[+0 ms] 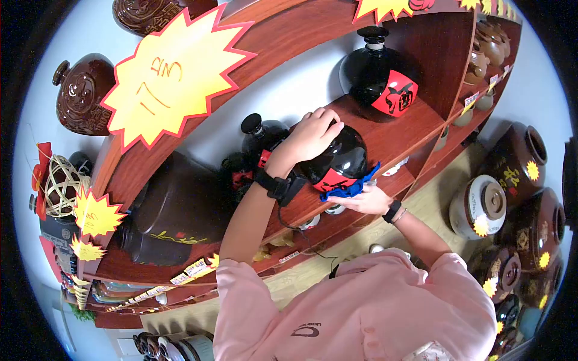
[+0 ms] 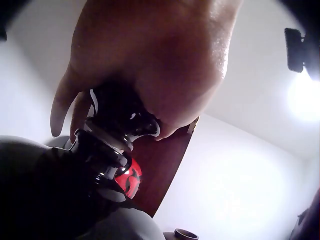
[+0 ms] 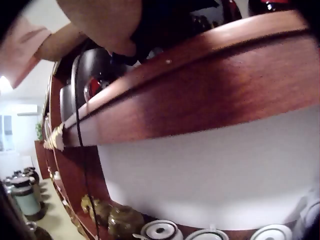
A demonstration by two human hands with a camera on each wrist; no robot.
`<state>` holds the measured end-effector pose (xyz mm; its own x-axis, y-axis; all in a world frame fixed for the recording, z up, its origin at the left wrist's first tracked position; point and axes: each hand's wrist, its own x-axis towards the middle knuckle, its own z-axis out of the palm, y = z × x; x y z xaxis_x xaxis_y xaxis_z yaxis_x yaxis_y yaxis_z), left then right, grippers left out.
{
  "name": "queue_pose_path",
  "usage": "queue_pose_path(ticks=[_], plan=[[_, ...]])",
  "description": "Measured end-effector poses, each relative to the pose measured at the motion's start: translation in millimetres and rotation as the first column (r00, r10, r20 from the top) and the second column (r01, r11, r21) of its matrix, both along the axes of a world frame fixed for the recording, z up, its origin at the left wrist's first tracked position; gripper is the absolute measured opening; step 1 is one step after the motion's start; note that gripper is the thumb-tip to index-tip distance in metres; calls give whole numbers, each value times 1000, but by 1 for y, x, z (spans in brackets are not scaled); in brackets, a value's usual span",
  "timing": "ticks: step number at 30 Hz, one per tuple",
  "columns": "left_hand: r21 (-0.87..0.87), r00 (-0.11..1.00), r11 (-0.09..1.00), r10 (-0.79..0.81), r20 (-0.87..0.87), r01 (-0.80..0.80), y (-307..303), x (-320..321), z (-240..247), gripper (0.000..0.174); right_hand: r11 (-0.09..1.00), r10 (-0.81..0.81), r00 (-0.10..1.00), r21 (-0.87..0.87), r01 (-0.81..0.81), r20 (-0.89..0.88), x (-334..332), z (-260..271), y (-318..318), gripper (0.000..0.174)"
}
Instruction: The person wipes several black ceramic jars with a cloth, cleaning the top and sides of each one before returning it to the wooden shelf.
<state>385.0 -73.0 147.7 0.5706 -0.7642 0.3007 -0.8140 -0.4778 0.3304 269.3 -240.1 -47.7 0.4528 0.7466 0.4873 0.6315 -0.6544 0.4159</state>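
Note:
On the wooden shelf, a round black bottle (image 1: 344,153) with a red label stands near the front edge. My left hand (image 1: 313,137) lies over its top; the left wrist view shows the left hand (image 2: 145,60) gripping the dark stopper (image 2: 122,112) above the bottle's neck. Low on the bottle's front, beside the label, my right hand (image 1: 366,200) holds a bunched blue cloth (image 1: 352,189) against the surface. The right wrist view has the right hand (image 3: 107,22) above the shelf edge, its fingertips partly hidden in shadow.
A larger black bottle (image 1: 376,75) stands behind to the right, smaller black bottles (image 1: 265,135) to the left. A dark cable (image 3: 77,115) hangs over the shelf edge (image 3: 200,95). Price signs (image 1: 174,75) and big jars (image 1: 478,207) surround the shelf.

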Motion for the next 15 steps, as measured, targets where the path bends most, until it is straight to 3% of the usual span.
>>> queue_pose_path(ticks=[2,4,7,9,11,15], plan=[[-1,1000,1000,2,-4,-2,-1,-1,1,20,998,-20,999,-60,18,-32,-5,6,-12,67],[-9,1000,1000,0,-15,0,-1,-1,1,22,996,78,997,35,-79,22,-3,9,-14,64],[-30,1000,999,-14,-9,14,1,2,0,24,994,54,990,85,-66,127,-6,25,-13,55],[-46,999,998,-33,32,34,2,1,-2,20,962,-10,985,271,-38,175,-3,42,0,53],[-63,998,997,-53,38,55,1,0,-2,21,865,43,993,502,17,-108,-1,77,7,58],[-94,996,993,-71,59,76,1,2,-5,22,620,6,971,763,184,-239,19,100,14,46]])
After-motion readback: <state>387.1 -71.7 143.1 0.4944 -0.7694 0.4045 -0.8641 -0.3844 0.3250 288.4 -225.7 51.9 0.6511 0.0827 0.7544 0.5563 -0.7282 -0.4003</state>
